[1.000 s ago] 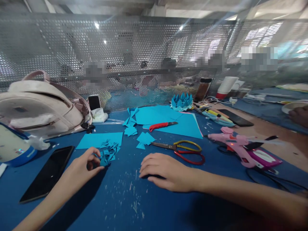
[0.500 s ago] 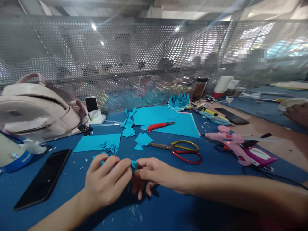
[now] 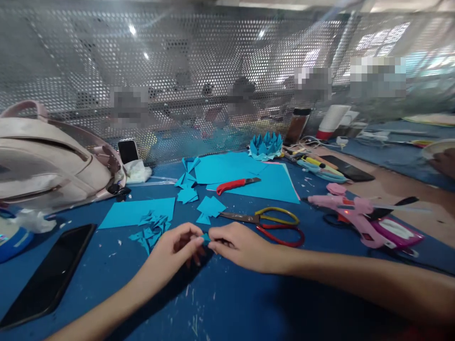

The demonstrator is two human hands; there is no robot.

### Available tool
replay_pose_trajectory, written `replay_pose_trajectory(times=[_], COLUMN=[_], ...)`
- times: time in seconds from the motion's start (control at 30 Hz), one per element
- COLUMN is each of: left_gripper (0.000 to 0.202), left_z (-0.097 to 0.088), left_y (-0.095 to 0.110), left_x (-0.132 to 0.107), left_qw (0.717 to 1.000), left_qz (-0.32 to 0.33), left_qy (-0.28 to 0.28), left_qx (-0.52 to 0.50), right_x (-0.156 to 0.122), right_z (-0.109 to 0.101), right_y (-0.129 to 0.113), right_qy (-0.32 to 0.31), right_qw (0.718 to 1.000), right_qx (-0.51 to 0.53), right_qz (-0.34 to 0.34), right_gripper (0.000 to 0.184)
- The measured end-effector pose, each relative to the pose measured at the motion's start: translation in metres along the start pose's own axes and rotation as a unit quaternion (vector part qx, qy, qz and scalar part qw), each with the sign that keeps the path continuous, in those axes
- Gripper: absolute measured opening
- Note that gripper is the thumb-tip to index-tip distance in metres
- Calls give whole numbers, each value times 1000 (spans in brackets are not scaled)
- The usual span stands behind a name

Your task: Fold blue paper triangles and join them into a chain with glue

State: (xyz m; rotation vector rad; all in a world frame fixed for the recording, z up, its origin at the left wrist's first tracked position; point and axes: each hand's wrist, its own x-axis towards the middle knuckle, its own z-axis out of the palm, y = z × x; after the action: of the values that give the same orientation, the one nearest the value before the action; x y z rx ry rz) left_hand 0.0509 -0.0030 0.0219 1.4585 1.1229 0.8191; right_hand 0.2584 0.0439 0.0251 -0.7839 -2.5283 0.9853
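Between my fingertips is a small folded piece of blue paper (image 3: 205, 238), mostly hidden. My left hand (image 3: 179, 245) pinches its left side with thumb and fingers. On the other side my right hand (image 3: 240, 245) grips it, fingers curled. Just beyond lie blue paper squares (image 3: 211, 207) and scissors (image 3: 265, 219) with one yellow and one red handle. A heap of folded blue paper pieces (image 3: 152, 229) is near my left hand, in front of a blue paper strip (image 3: 137, 211). A red-handled knife (image 3: 236, 184) rests on large blue sheets (image 3: 270, 184).
A dark phone (image 3: 50, 272) and a pale bag (image 3: 46, 166) are at left. To the right sits a pink glue gun (image 3: 355, 213) with a cord. A blue folded-paper flower (image 3: 266, 147) stands at the back, before a perforated metal screen (image 3: 199, 61). Another person's hand (image 3: 444, 161) shows far right.
My left hand has turned and lowered, uncovering more of the folded-paper heap. My right hand's fingers have curled in closer around the small piece. The view has tilted down slightly.
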Motion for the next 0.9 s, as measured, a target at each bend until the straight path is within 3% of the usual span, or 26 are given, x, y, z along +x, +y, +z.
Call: replay_pose_trajectory(times=[0.17, 0.4, 0.77, 0.9], left_gripper=[32, 37, 20, 15], left_z=[9, 13, 8, 7], left_y=[-9, -16, -26, -25], left_x=[8, 6, 5, 1], left_qw=[998, 995, 997, 999], left_qz=[-24, -44, -19, 3], left_qy=[-14, -3, 36, 34], left_qx=[-50, -87, -72, -25], right_x=[4, 4, 4, 3], right_z=[4, 4, 11, 13], right_y=[11, 19, 19, 20], right_qy=[-14, -10, 22, 30], right_qw=[1000, 997, 998, 996], right_qx=[-13, 62, 62, 77], right_qz=[-7, -34, 18, 24], right_gripper=[26, 34, 11, 7])
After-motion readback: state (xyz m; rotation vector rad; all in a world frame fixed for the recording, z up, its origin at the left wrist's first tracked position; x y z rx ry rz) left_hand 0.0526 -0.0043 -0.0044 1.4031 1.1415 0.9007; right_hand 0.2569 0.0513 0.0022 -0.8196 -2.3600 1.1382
